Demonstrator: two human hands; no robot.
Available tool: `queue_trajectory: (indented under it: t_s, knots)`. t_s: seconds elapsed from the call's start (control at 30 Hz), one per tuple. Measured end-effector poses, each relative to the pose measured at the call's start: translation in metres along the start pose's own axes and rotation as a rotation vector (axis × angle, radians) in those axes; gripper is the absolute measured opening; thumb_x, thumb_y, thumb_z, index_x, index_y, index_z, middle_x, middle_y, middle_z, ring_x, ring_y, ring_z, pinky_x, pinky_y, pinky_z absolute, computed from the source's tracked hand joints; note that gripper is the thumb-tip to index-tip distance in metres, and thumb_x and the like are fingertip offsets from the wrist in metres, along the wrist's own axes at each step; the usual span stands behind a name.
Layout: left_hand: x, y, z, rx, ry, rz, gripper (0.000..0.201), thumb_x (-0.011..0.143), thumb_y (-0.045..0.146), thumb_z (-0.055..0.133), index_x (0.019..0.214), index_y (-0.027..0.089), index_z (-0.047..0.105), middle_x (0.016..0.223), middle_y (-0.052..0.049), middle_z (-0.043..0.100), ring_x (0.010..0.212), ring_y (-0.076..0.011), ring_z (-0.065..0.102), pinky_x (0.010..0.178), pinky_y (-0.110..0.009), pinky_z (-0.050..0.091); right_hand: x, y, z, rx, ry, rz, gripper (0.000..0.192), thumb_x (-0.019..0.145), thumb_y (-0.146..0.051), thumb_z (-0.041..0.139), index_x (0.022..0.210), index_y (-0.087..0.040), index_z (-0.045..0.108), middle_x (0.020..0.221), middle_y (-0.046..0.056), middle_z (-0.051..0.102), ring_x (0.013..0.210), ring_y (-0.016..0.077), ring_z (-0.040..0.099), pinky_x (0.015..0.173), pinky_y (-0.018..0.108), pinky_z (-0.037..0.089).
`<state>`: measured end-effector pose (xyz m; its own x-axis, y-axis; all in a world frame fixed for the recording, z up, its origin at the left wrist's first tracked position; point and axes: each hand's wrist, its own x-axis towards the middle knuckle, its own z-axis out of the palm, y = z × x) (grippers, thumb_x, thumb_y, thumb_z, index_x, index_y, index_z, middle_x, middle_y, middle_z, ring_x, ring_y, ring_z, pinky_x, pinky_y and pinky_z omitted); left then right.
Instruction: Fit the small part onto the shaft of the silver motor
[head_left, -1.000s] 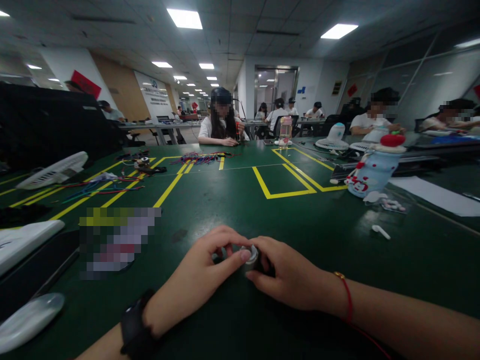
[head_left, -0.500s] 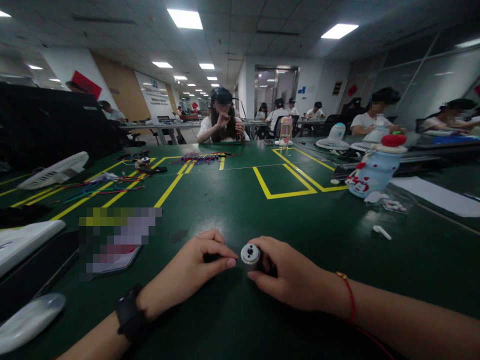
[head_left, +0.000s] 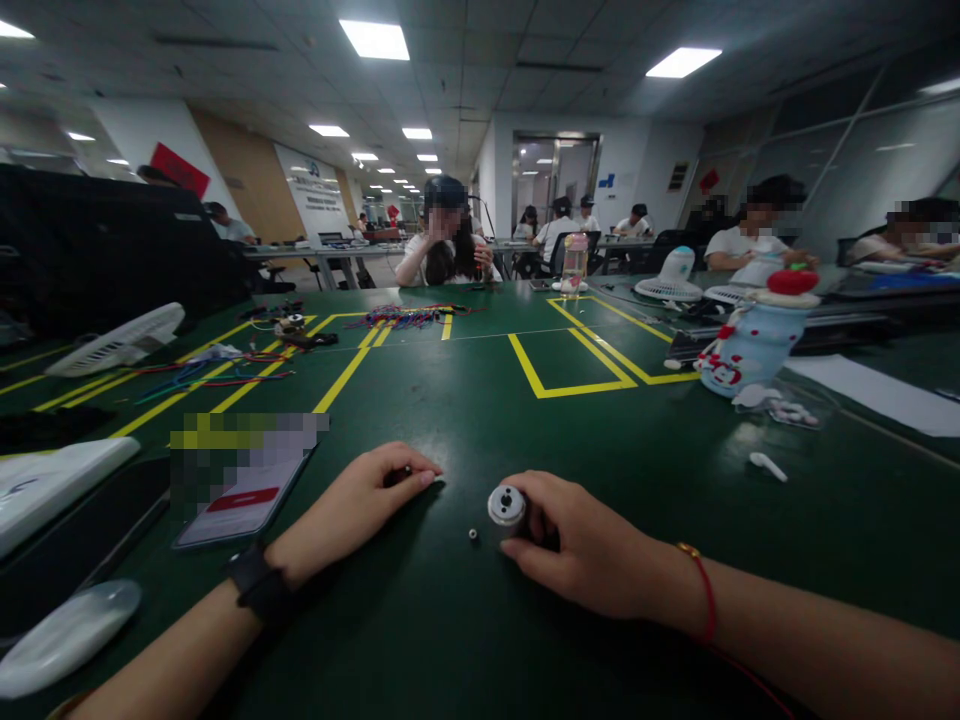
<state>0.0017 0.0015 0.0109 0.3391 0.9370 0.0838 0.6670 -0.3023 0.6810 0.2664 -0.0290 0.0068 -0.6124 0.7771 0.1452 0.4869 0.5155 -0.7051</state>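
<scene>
Gripping a metal cylinder [head_left: 507, 510] around its side, the right hand [head_left: 577, 535] holds it near the front of the green table [head_left: 420, 410], its round end face up and showing small dark holes. The lower part lies in shadow, so whether it rests on the table cannot be told. The left hand [head_left: 382, 490], to the left and apart from the cylinder, has thumb and fingers closed in a pinch; a small pale piece [head_left: 440, 480] shows at their tips, its shape mostly hidden. Between the hands, just beside the cylinder, a tiny metal ring [head_left: 473, 536] lies loose on the table.

Good handling here probably calls for a firm, level right-hand grip with the fingers below the rim, leaving the end face exposed, and a light pinch on the pale piece. The ring is the likeliest thing to be knocked or to roll off under a passing wrist.

Surroundings: a phone [head_left: 240, 500] lies near the left forearm, with a computer mouse [head_left: 71, 635] nearer the viewer; both limit room on that side. To the right are a white earbud [head_left: 768, 466] and a blue bottle [head_left: 757, 345], well apart from the hands. Bundled wires [head_left: 409, 317] lie farther back, before a seated co-worker [head_left: 450, 245]. Nothing visible blocks the space between the hands except the ring.
</scene>
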Motion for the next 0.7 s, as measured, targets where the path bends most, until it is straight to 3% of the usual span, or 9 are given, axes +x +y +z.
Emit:
queue_trajectory:
  t_s: [0.17, 0.37, 0.5, 0.6, 0.7]
  knots:
    - [0.002, -0.011, -0.004, 0.038, 0.037, -0.022, 0.028, 0.089, 0.044, 0.052, 0.095, 0.023, 0.070, 0.100, -0.006, 0.066, 0.095, -0.0251, 0.060, 0.086, -0.039, 0.046, -0.001, 0.001, -0.001, -0.003, 0.004, -0.002, 0.030, 0.082, -0.022, 0.063, 0.110, -0.019, 0.056, 0.092, 0.003, 0.059, 0.069, 0.0133, 0.051, 0.060, 0.026, 0.041]
    - [-0.007, 0.011, 0.005, 0.079, -0.140, 0.134, 0.017, 0.083, 0.037, 0.064, 0.094, 0.024, 0.070, 0.100, -0.002, 0.063, 0.090, -0.0205, 0.058, 0.082, -0.033, 0.045, 0.000, 0.002, 0.001, 0.005, 0.002, -0.002, 0.030, 0.081, -0.022, 0.063, 0.110, -0.019, 0.055, 0.090, 0.003, 0.058, 0.068, 0.0135, 0.051, 0.059, 0.026, 0.041]
    - [-0.010, 0.024, 0.018, 0.055, -0.190, 0.209, 0.014, 0.083, 0.033, 0.067, 0.095, 0.026, 0.071, 0.097, -0.002, 0.063, 0.093, -0.0202, 0.058, 0.084, -0.033, 0.043, 0.000, 0.002, 0.002, 0.004, 0.011, -0.005, 0.028, 0.080, -0.020, 0.063, 0.107, -0.018, 0.056, 0.089, 0.003, 0.058, 0.068, 0.0134, 0.050, 0.059, 0.026, 0.040]
    - [-0.012, 0.031, 0.024, -0.012, -0.163, 0.229, 0.008, 0.085, 0.029, 0.066, 0.089, 0.026, 0.072, 0.094, -0.001, 0.063, 0.090, -0.0188, 0.059, 0.082, -0.031, 0.043, 0.000, 0.001, 0.002, 0.004, 0.016, -0.004, 0.027, 0.080, -0.019, 0.062, 0.107, -0.018, 0.055, 0.089, 0.003, 0.058, 0.067, 0.0132, 0.050, 0.059, 0.026, 0.039]
    - [-0.014, 0.039, 0.025, -0.093, -0.035, 0.206, 0.010, 0.089, 0.028, 0.062, 0.092, 0.026, 0.071, 0.093, -0.001, 0.061, 0.087, -0.0171, 0.058, 0.077, -0.029, 0.045, 0.001, -0.001, 0.002, -0.017, 0.011, -0.010, 0.024, 0.081, -0.019, 0.061, 0.104, -0.019, 0.055, 0.087, 0.002, 0.057, 0.068, 0.0135, 0.049, 0.059, 0.027, 0.039]
